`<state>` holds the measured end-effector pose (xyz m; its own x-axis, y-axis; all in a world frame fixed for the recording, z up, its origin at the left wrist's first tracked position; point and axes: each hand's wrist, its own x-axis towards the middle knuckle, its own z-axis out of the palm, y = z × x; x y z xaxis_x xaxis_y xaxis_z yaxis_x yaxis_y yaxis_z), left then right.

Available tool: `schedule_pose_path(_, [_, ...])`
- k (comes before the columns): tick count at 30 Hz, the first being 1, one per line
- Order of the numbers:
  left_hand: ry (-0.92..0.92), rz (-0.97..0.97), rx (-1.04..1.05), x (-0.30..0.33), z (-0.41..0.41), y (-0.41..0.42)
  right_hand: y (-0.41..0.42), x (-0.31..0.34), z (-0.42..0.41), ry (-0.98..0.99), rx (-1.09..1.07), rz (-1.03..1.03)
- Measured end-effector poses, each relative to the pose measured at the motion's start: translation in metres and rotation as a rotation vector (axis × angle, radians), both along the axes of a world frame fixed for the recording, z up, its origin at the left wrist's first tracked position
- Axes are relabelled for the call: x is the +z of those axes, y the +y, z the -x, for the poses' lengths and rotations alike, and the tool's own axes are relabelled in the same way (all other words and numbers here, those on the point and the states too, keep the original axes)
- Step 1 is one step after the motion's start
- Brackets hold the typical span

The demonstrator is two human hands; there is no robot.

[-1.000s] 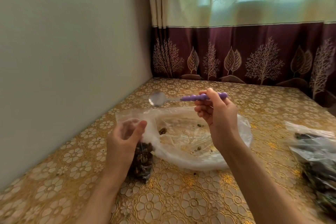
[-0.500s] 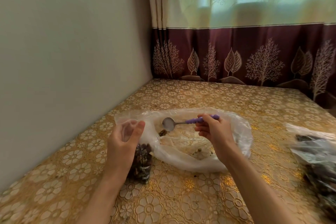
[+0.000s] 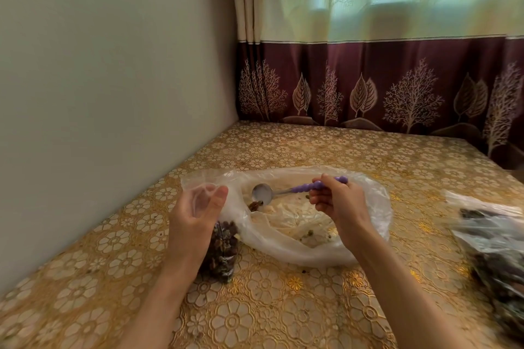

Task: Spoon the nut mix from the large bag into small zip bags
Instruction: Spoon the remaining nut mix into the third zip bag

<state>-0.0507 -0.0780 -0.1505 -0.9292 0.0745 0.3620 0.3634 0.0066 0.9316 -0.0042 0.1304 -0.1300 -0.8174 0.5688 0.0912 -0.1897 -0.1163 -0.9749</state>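
Curtain (image 3: 368,79) is hanging behind the table (image 3: 283,306). The left hand (image 3: 195,215) is gripping the small zip bag (image 3: 222,249) upright; the right hand (image 3: 340,204) is holding the spoon (image 3: 286,191) inside the large bag (image 3: 297,246) (nearly emptied); filled bags (image 3: 493,241) are lying far right.

A gold floral tablecloth (image 3: 283,306) meets a plain wall (image 3: 113,79) and maroon-banded curtain (image 3: 382,79) (tree and leaf motifs).

Your right hand (image 3: 338,204) gripped the spoon (image 3: 295,190), its bowl just left of your fingers inside the big bag (image 3: 365,241). Your left hand (image 3: 194,214) held the small bag (image 3: 222,249) upright, nuts below your palm.
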Motion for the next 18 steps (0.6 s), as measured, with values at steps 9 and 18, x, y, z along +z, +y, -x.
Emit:
schedule_pose_path(9, [0.011,0.035,0.019,0.0002,-0.0006,0.0005,0.0013,0.0066,-0.0060,0.034,-0.140,-0.152])
schedule_pose_path(18, [-0.026,0.005,0.054,0.0012,-0.0008,0.0012,-0.0076,0.0036,0.0006,0.017,-0.159,-0.383])
